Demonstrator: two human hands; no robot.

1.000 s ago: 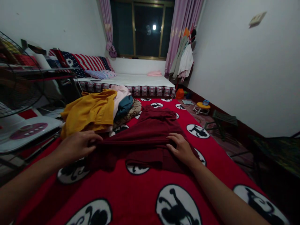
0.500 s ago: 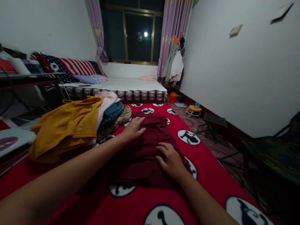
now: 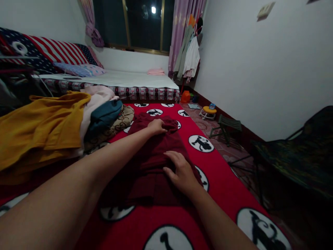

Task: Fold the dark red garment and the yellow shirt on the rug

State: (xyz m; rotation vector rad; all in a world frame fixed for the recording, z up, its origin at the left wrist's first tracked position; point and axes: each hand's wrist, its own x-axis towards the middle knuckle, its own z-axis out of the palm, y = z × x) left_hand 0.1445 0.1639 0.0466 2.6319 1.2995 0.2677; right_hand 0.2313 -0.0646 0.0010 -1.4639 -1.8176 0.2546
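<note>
A dark red garment [image 3: 145,159] lies spread before me, bunched at its far end and layered in folds toward me. My left hand [image 3: 157,127] reaches to that far end, with its fingers curled into the bunched cloth. Lower on the right side of the garment, my right hand [image 3: 180,172] rests with thumb and fingers apart. On the left is a heap of clothes: a mustard-yellow garment [image 3: 49,121], a pale pink one [image 3: 97,93], a teal one [image 3: 105,116] and a brown patterned one [image 3: 125,118].
Everything lies on a red blanket [image 3: 218,205] with round black-and-white figures. A white-topped bed [image 3: 130,78] stands beyond, below the window. Along the right wall are a yellow stool [image 3: 209,110], a folding stool [image 3: 229,123] and a camouflage chair [image 3: 299,152]. Clothes hang on a rack [image 3: 191,57].
My left hand has moved forward to the garment's bunched far end, and its fingers have curled in. The right hand stays on the cloth. The view has tilted down and turned right.
</note>
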